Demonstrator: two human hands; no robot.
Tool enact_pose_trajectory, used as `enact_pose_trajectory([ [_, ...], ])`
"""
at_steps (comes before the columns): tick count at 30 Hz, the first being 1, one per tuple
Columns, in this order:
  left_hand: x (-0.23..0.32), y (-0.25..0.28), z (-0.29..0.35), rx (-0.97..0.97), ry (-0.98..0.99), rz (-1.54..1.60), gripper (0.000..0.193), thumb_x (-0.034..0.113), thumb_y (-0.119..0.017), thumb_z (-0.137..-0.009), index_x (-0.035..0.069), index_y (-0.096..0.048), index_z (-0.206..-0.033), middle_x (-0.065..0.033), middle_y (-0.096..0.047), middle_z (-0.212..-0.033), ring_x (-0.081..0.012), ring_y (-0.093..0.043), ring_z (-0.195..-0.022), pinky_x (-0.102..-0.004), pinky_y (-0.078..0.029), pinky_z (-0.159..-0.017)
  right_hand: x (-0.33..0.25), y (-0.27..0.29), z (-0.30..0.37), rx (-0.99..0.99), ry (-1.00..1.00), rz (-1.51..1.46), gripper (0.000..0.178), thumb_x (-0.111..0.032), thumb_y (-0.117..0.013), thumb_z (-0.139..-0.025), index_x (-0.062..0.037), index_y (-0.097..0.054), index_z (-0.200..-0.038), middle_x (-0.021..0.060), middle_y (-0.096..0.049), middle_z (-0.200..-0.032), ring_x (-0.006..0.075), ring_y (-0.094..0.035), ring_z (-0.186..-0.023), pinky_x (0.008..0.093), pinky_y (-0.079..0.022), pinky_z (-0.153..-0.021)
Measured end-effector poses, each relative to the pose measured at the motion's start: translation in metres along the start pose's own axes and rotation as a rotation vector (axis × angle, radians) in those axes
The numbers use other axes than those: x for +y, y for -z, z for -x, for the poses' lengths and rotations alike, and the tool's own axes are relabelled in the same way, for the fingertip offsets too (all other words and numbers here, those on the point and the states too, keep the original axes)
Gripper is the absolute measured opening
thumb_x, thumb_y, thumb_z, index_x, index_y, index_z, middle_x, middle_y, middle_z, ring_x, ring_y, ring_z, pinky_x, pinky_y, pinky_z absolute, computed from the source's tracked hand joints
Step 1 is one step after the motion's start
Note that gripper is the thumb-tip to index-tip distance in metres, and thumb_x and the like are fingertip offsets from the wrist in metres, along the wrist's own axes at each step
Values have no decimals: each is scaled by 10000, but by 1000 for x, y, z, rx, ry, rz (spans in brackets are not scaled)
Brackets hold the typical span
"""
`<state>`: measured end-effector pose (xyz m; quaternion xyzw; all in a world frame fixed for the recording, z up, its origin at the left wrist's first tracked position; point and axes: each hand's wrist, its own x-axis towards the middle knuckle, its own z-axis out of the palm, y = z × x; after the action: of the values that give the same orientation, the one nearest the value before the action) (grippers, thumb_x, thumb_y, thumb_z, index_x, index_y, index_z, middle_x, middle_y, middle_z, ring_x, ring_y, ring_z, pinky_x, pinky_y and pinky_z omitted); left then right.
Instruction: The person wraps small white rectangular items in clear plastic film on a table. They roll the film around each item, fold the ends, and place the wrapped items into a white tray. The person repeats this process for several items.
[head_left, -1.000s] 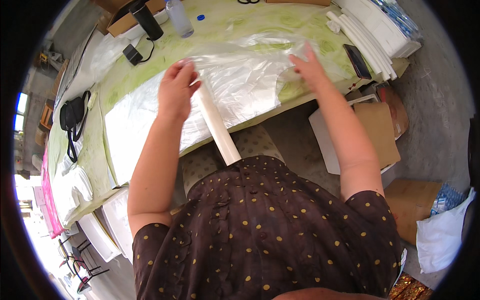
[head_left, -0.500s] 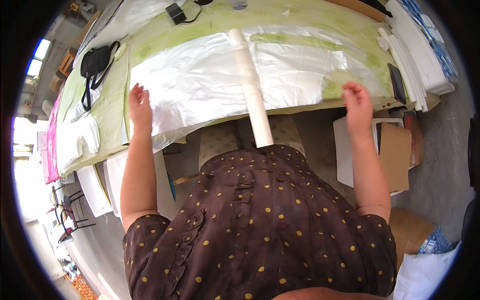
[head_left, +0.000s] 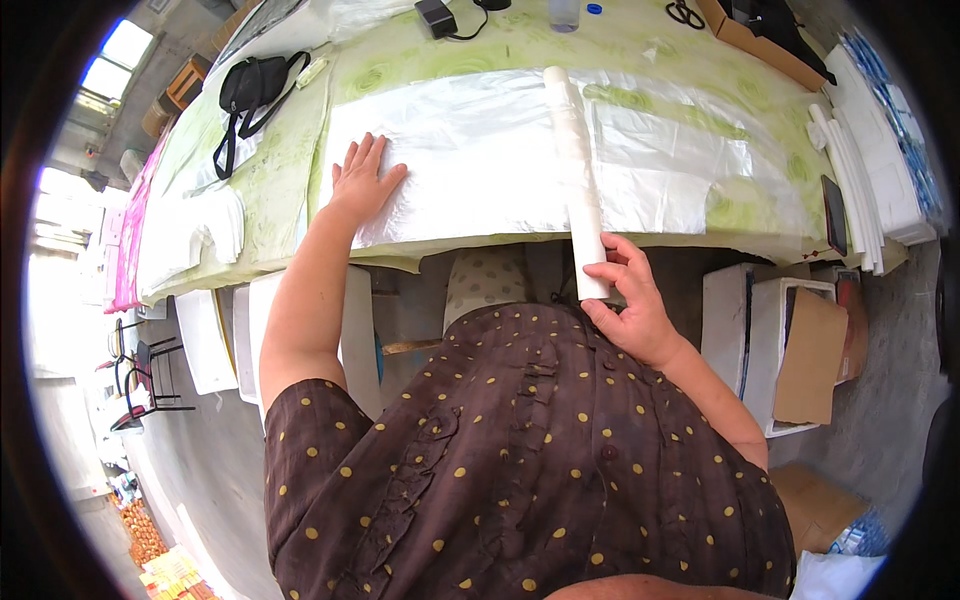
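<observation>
A thin, shiny white plastic sheet (head_left: pixel 450 150) lies spread over the table. Across it runs a long pale roll of plastic film (head_left: pixel 575 150), its near end jutting past the table's front edge toward me. My left hand (head_left: pixel 365 180) rests palm down on the left part of the sheet, fingers spread, holding nothing. At the near end of the roll, my right hand (head_left: pixel 632 300) has its fingers and thumb closed about the end.
On the green-patterned table cover (head_left: pixel 285 190) are a black bag (head_left: pixel 255 85), a black adapter (head_left: pixel 436 18), scissors (head_left: pixel 685 14), a phone (head_left: pixel 833 214) and white rolls (head_left: pixel 850 190). White foam boxes (head_left: pixel 765 340) and a cardboard piece (head_left: pixel 812 355) stand below, at right.
My left hand has come down flat onto the sheet from its raised place at the edge. My right hand has moved left and down from the right side to the roll's near end.
</observation>
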<state>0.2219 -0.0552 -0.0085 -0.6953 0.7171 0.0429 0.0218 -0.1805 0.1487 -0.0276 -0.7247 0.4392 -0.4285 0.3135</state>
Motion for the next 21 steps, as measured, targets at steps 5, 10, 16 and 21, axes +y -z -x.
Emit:
enact_pose_trajectory([
  [5,-13,-9,-19,78,19,-13,734,566,-470,-987,213,-287,-1605,-79,-166,-1695,-304,-100,-1568,-551,-72,-1247,-4,-5,-1,-2,-120,-71,395,-118,-793,-818,-91,-644,-1183,142,-395,-1474,284,-563,-1186,369,-537,-939],
  [10,42,-10,-14,577,-354,287,581,324,-630,-959,185,-471,-1500,-139,-341,-1610,-357,-275,-1495,-539,-205,-1211,-7,-3,3,29,-168,-121,386,-97,-778,-826,-97,-641,-1187,125,-387,-1477,237,-602,-1092,345,-544,-895],
  [16,197,1,33,290,-597,979,602,142,-629,-953,76,-413,-1511,-207,-404,-1554,-379,-383,-1439,-430,-332,-1181,-5,-7,6,48,-156,-128,395,-81,-787,-805,-83,-639,-1172,121,-386,-1458,220,-608,-1054,334,-547,-873],
  [21,220,-30,37,148,-448,862,635,125,-511,-971,-3,-281,-1549,-234,-414,-1536,-396,-389,-1426,-442,-318,-1188,-6,1,17,12,-130,-140,410,-71,-801,-785,-87,-646,-1164,133,-386,-1450,220,-609,-996,335,-547,-859],
])
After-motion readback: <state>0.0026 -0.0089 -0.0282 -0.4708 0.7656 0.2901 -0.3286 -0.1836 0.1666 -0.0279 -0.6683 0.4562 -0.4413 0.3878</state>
